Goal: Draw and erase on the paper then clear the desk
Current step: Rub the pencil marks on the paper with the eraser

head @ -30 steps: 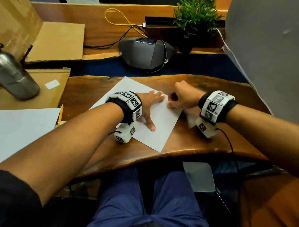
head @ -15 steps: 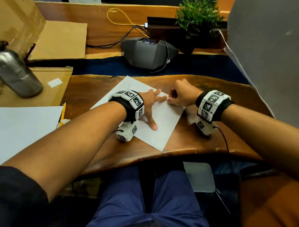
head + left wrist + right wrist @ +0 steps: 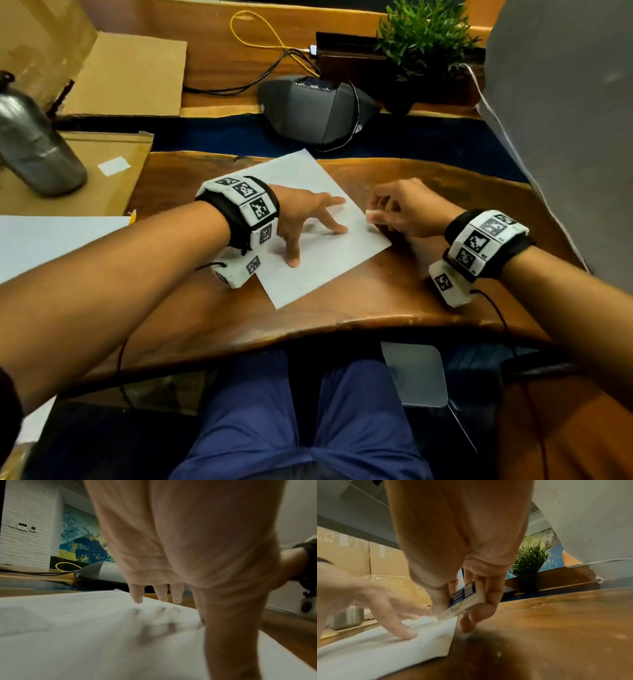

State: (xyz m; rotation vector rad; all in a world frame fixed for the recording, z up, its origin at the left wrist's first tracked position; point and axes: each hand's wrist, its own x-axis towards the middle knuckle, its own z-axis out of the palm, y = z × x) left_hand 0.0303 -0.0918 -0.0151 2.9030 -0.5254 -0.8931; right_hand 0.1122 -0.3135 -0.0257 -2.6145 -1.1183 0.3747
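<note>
A white sheet of paper (image 3: 308,260) lies at an angle on the wooden desk (image 3: 394,294). My left hand (image 3: 308,222) is spread over it, with thumb and one fingertip pressing the paper (image 3: 85,635) and the other fingers lifted. My right hand (image 3: 397,212) pinches a white eraser (image 3: 371,213) with a blue printed sleeve (image 3: 465,600) at the paper's right edge (image 3: 436,635). In the right wrist view the eraser's lower end meets that edge. A yellow pencil (image 3: 133,215) lies at the desk's left, mostly hidden by my left arm.
A steel bottle (image 3: 34,144) stands on cardboard at the left, above another white sheet (image 3: 51,243). Behind the desk sit a grey conference speaker (image 3: 315,109) with cables and a potted plant (image 3: 421,44). A grey panel (image 3: 565,120) rises at the right.
My right hand has shifted a little right and turned, so the eraser now shows at the paper's edge. My left hand has raised its palm, leaving fingertips on the sheet.
</note>
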